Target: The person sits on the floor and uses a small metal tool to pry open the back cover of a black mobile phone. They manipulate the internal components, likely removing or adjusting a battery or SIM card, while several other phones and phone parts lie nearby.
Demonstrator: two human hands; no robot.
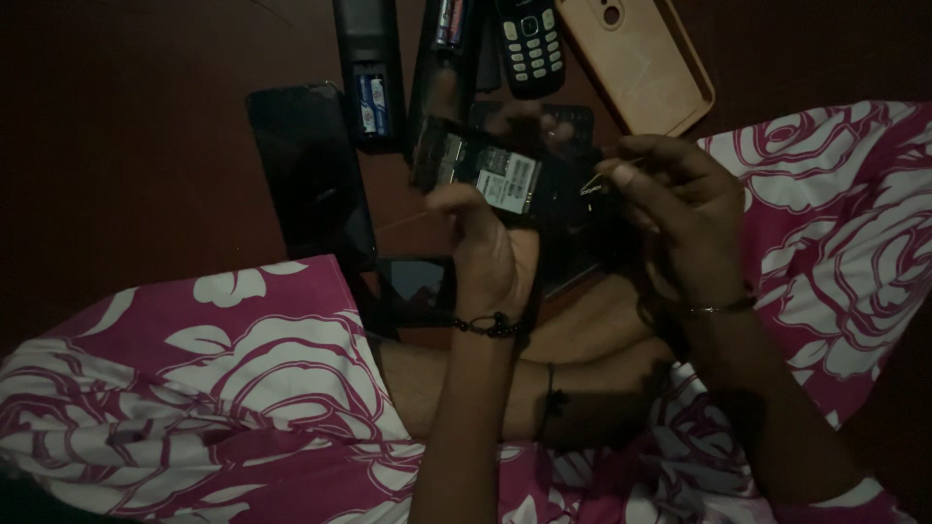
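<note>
Fabric with pink and white roses [243, 388] covers the lap closest to the camera. Above it, the left hand [485, 247] grips an opened keypad phone [481, 170], back cover off, insides showing. The right hand [680, 209] pinches something tiny at its edge; can't tell what. Risk I see: dim light, a slip drops that bit among the remote [369, 73], dark smartphone [311, 175], second keypad phone [532, 44] and tan case [641, 58].
</note>
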